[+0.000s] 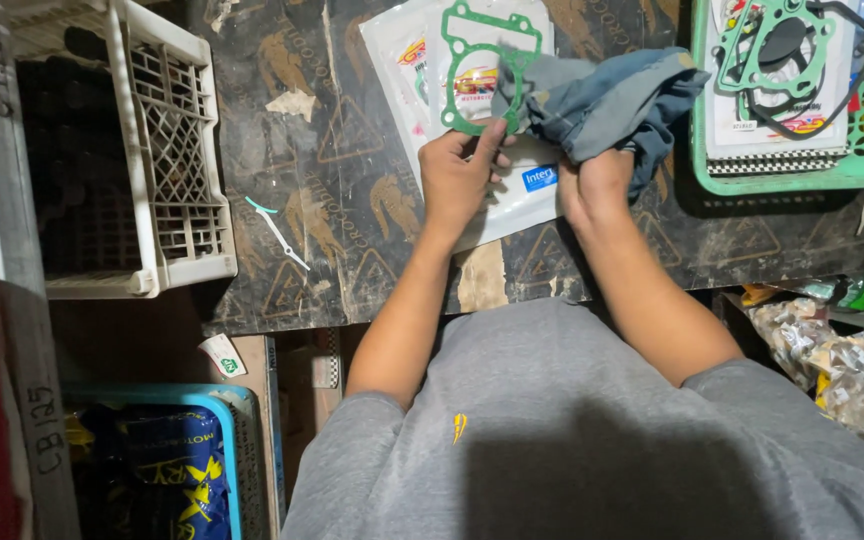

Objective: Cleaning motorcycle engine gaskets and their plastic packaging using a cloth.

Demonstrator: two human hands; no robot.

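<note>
My left hand (459, 175) pinches the lower edge of a thin green gasket (481, 62) and holds it over white plastic packets (422, 70) lying on the dark worktop (332, 200). My right hand (597, 185) grips a crumpled blue-grey cloth (612, 100), which presses against the right side of the gasket. Both forearms reach forward from my grey shirt.
A green plastic basket (712, 150) at the upper right holds more green and black gaskets on packets. A white lattice crate (167, 160) stands at the left. A small white-and-green tie (277, 230) lies on the worktop. Bagged goods sit at the lower right and a blue bin at the lower left.
</note>
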